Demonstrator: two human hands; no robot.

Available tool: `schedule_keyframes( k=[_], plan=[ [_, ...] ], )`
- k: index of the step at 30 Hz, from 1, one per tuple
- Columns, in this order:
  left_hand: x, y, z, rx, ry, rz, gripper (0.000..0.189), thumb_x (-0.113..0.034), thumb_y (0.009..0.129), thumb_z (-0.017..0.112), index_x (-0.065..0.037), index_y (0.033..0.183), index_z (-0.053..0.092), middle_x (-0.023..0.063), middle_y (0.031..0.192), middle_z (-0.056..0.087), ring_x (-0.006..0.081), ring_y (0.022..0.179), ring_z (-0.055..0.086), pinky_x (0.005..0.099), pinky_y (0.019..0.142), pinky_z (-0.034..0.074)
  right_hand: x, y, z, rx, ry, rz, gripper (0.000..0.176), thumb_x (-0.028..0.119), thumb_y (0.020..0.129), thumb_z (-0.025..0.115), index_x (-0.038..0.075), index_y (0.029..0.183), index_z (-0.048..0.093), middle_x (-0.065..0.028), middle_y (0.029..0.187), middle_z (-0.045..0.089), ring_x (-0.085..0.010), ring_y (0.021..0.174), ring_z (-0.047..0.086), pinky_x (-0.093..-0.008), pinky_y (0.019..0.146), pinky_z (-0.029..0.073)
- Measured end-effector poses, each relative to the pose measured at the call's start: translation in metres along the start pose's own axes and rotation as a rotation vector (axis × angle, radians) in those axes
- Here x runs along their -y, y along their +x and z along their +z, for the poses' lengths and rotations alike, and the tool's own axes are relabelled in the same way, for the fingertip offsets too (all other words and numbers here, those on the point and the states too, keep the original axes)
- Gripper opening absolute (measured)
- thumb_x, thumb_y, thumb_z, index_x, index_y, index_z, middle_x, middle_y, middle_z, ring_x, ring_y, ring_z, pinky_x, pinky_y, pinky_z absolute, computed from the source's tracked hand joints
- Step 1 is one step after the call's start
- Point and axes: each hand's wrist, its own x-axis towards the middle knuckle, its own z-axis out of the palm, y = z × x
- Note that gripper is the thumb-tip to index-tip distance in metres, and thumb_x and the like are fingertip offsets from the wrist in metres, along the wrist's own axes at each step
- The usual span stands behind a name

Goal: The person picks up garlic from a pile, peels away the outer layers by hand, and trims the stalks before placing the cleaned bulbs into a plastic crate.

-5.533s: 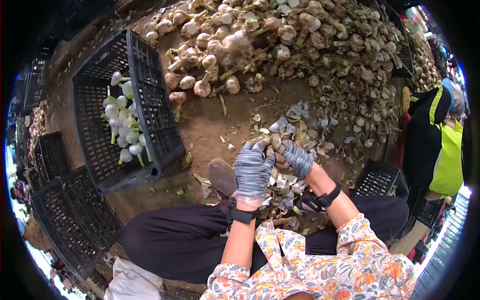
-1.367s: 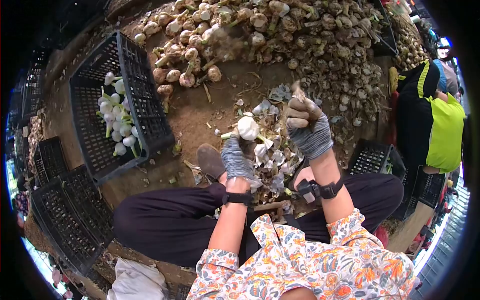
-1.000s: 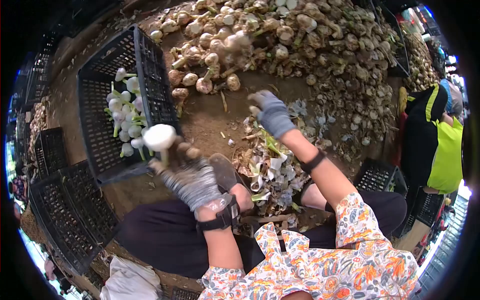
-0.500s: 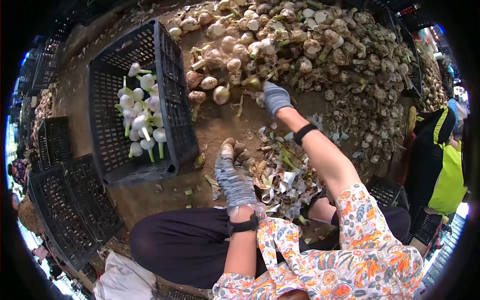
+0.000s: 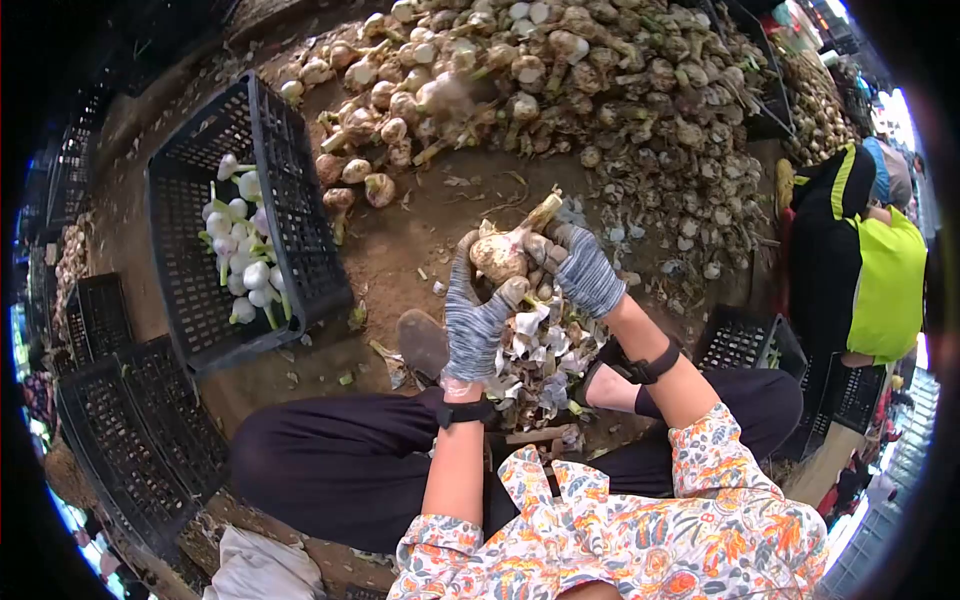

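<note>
A soil-stained garlic bulb [image 5: 498, 257] with a short cut stem is held up between my two gloved hands, its stem pointing away to the upper right. My left hand [image 5: 472, 325] cups the bulb from the left, fingers and thumb closed round it. From the right, my right hand [image 5: 588, 272] grips the same bulb near the stem base; its palm side is hidden. Under the hands lies a heap of loose garlic skins and trimmings [image 5: 545, 355]. A few dirty bulbs [image 5: 379, 190] rest on the ground beyond my left hand.
A black plastic crate [image 5: 285, 190] holding clean white garlic [image 5: 240, 240] stands at the left. The large pile of unpeeled garlic [image 5: 600, 80] spreads across the far side. More black crates [image 5: 150, 430] lie at lower left. Another person in a yellow-green top [image 5: 885, 285] sits at the right.
My right hand has come back from the pile's edge towards my left hand. A dirty garlic bulb is now held between both hands, and the view has shifted slightly.
</note>
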Motion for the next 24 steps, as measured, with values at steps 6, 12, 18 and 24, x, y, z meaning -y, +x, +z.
schedule_keyframes(
  k=[6, 12, 18, 24],
  plan=[
    [0.009, -0.011, 0.006, 0.066, -0.111, -0.076, 0.065, -0.029, 0.078, 0.066, -0.001, 0.128, 0.035, 0.01, 0.117, 0.048, 0.0184, 0.102, 0.051, 0.0287, 0.087, 0.043, -0.02, -0.012, -0.013, 0.071, 0.296, -0.157, 0.033, 0.02, 0.08, 0.059, -0.007, 0.099, 0.057, -0.0101, 0.083, 0.063, -0.0123, 0.076, 0.056, -0.0275, 0.069, 0.047],
    [0.016, -0.012, 0.005, -0.115, -0.096, -0.104, 0.057, -0.04, 0.084, 0.055, -0.001, 0.122, 0.041, 0.0085, 0.108, 0.053, 0.016, 0.09, 0.055, 0.0265, 0.075, 0.048, -0.036, -0.024, -0.008, -0.036, -0.035, -0.236, 0.023, 0.013, 0.074, 0.058, -0.003, 0.091, 0.059, -0.0141, 0.078, 0.063, -0.0193, 0.067, 0.059, -0.0318, 0.061, 0.048],
    [-0.015, 0.0, 0.002, -0.259, 0.127, -0.698, 0.061, -0.058, 0.086, 0.034, -0.004, 0.095, 0.06, 0.0061, 0.076, 0.062, 0.0175, 0.063, 0.06, 0.0276, 0.056, 0.05, -0.046, -0.049, 0.0, -0.095, -0.165, -0.491, 0.018, 0.007, 0.073, 0.06, 0.0, 0.089, 0.059, -0.0137, 0.08, 0.062, -0.0223, 0.071, 0.06, -0.0316, 0.065, 0.048],
    [0.002, -0.005, 0.005, -0.02, 1.299, 0.102, 0.022, -0.016, 0.085, 0.052, -0.003, 0.1, 0.06, 0.0058, 0.088, 0.058, 0.0184, 0.078, 0.057, 0.0277, 0.066, 0.048, -0.059, -0.062, 0.002, -0.234, 0.151, -0.208, 0.021, 0.005, 0.077, 0.052, -0.002, 0.096, 0.058, -0.0138, 0.085, 0.062, -0.0225, 0.077, 0.059, -0.0323, 0.071, 0.047]
  ],
)
